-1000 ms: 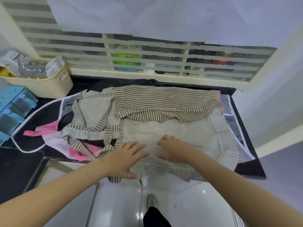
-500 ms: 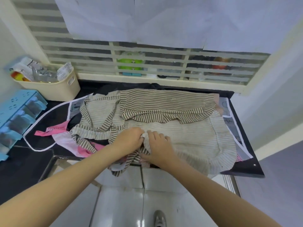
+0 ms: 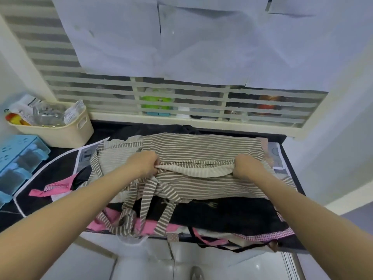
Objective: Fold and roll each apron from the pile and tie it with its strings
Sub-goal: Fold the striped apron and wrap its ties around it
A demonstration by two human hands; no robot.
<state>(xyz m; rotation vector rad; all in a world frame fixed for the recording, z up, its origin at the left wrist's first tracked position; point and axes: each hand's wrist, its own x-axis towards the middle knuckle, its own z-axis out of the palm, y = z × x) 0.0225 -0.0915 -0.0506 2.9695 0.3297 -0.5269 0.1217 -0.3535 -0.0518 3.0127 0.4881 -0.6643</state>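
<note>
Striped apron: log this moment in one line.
fold | left hand, right hand grip striped apron edge | strings loose | untied

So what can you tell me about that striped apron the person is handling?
The striped apron is thin woven cloth in brown and cream stripes. It lies spread across the top of a pile of other aprons on the dark counter. Its near edge is lifted and turned toward the far side, showing a paler underside. The left hand and right hand each pinch one end of that fold. Several striped strings trail loose toward the counter's front edge, untied.
</note>
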